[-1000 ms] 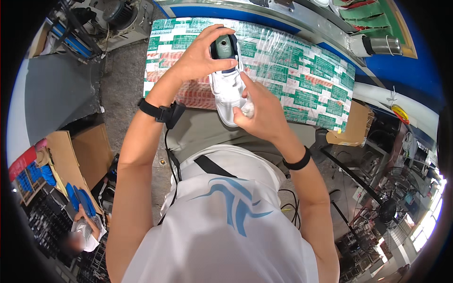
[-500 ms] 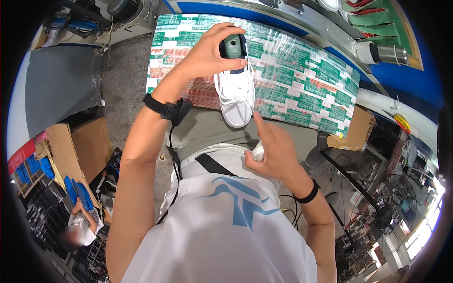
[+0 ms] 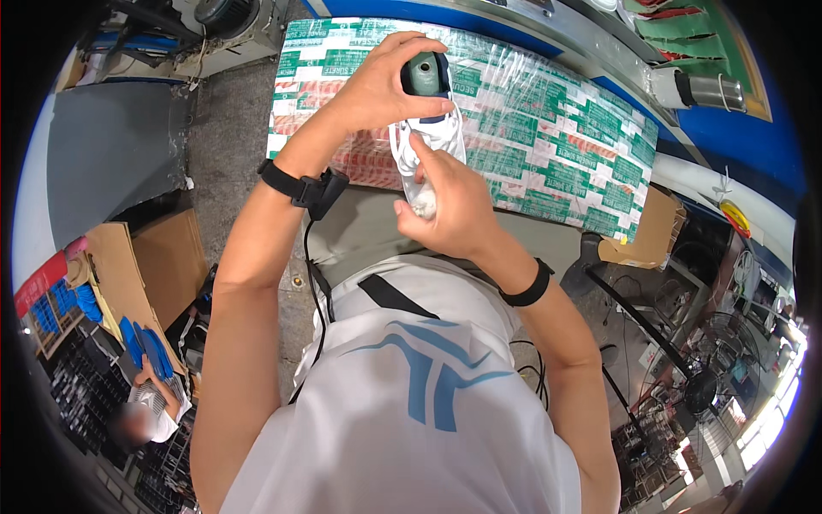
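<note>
My left hand (image 3: 370,86) is closed around the heel end of a white lace-up shoe (image 3: 438,135), thumb on the near side and fingers on the far side. A green shoe last (image 3: 423,75) with a round hole in its top fills the dark-lined opening. My right hand (image 3: 462,204) is over the front of the shoe, holding a crumpled white wad (image 3: 423,203), perhaps cloth, between thumb and curled fingers. Its index finger stretches onto the laces. The hand and wad cover much of the toe. Black bands circle both wrists.
Beneath the shoe lies a work surface (image 3: 531,120) wrapped in green-and-white printed film. A metal cup (image 3: 715,92) stands at the far right, near a blue panel. Cardboard (image 3: 165,265) stands at the left, where another person (image 3: 154,407) handles blue pieces. A cardboard box (image 3: 646,231) sits at right.
My right hand has moved left and slightly up, from beside the toe to over the front of the shoe, carrying the white wad. My left hand keeps its grip on the heel.
</note>
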